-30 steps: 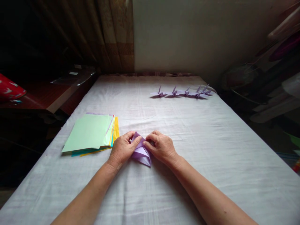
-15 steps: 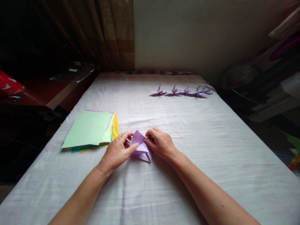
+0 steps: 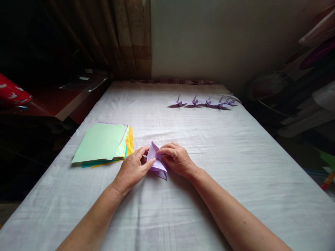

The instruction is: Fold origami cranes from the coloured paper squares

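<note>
A partly folded sheet of purple origami paper (image 3: 158, 165) is held between both hands just above the cloth, one pointed corner aimed away from me and its layers spread at the near end. My left hand (image 3: 134, 164) grips its left edge, thumb on top and fingers behind. On the other side, my right hand (image 3: 178, 158) has its fingers closed at the paper's right edge, with the index finger lying over the upper face. The right fingertips are partly hidden behind the fold.
A stack of coloured paper (image 3: 101, 143), pale green on top, lies left of my hands. Several purple paper cranes (image 3: 195, 101) stand in a row at the far right. White cloth (image 3: 167, 223) covers the table. A red patterned object (image 3: 13, 91) sits on a brown side surface.
My right index finger has moved left across the paper's upper face. The upper flap looks narrower and more upright. My left hand keeps its hold.
</note>
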`<move>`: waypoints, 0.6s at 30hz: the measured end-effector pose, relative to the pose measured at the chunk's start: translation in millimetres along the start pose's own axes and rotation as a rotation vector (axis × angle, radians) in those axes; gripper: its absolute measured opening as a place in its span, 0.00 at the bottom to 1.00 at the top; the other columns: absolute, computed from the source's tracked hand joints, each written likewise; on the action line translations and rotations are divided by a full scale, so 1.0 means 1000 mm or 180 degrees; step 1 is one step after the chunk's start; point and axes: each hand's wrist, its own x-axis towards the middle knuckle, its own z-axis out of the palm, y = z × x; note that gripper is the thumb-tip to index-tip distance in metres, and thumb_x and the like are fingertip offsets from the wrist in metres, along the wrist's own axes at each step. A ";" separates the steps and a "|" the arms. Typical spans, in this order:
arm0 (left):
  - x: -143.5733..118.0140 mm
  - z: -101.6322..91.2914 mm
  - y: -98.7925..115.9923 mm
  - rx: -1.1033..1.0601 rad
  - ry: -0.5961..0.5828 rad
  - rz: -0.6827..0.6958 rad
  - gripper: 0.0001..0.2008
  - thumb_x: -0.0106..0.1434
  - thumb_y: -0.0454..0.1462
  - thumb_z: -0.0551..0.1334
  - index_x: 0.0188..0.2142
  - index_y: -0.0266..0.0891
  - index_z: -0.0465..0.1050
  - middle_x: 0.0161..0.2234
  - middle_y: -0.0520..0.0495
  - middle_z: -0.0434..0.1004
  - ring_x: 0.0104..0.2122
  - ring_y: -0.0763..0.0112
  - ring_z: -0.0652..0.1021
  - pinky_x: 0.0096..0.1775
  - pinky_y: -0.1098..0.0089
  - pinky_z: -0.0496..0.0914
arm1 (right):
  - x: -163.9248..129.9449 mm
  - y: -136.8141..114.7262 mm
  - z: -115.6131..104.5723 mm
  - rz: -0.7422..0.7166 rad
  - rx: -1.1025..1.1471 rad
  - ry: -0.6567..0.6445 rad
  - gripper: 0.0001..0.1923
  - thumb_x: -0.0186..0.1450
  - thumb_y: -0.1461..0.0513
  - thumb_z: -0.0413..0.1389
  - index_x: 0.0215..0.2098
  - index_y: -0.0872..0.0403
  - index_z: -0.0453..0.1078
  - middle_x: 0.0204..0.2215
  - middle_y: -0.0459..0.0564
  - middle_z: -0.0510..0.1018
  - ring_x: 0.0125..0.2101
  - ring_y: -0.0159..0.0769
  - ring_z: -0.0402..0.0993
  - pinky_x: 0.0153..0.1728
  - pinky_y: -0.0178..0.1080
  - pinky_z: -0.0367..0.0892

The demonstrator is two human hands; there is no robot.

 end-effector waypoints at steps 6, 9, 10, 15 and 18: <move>-0.007 0.000 -0.002 0.0176 0.0037 0.0169 0.23 0.56 0.41 0.63 0.52 0.43 0.70 0.43 0.48 0.79 0.37 0.64 0.79 0.45 0.65 0.73 | 0.000 -0.004 0.001 0.0089 -0.0149 -0.0046 0.11 0.62 0.66 0.59 0.41 0.49 0.77 0.36 0.49 0.79 0.35 0.35 0.73 0.41 0.37 0.66; -0.010 0.005 -0.001 0.0473 0.0191 0.0352 0.24 0.56 0.40 0.63 0.53 0.42 0.69 0.47 0.45 0.78 0.41 0.62 0.78 0.49 0.63 0.71 | 0.000 -0.004 0.002 0.0097 -0.0154 0.0008 0.09 0.63 0.65 0.59 0.40 0.49 0.77 0.35 0.49 0.79 0.34 0.35 0.73 0.40 0.37 0.65; -0.011 0.006 -0.001 0.0505 0.0188 0.0373 0.24 0.56 0.39 0.63 0.53 0.42 0.69 0.48 0.45 0.77 0.41 0.62 0.78 0.49 0.63 0.70 | 0.000 -0.004 0.002 0.0100 -0.0150 0.0025 0.09 0.62 0.65 0.59 0.40 0.49 0.77 0.35 0.49 0.79 0.34 0.35 0.73 0.40 0.37 0.65; -0.009 0.002 0.003 0.0659 0.0169 0.0053 0.17 0.57 0.39 0.61 0.48 0.44 0.71 0.39 0.50 0.80 0.34 0.66 0.78 0.42 0.67 0.70 | -0.001 -0.005 0.001 0.0150 0.0067 0.0102 0.06 0.63 0.65 0.57 0.36 0.50 0.76 0.33 0.48 0.78 0.33 0.34 0.73 0.39 0.36 0.65; -0.008 0.000 0.005 0.0866 0.0184 -0.0036 0.08 0.60 0.40 0.58 0.39 0.45 0.72 0.31 0.53 0.78 0.30 0.67 0.77 0.36 0.70 0.68 | -0.001 -0.010 0.001 0.0265 0.0441 0.0279 0.07 0.64 0.66 0.55 0.35 0.50 0.75 0.32 0.48 0.77 0.32 0.32 0.72 0.37 0.34 0.66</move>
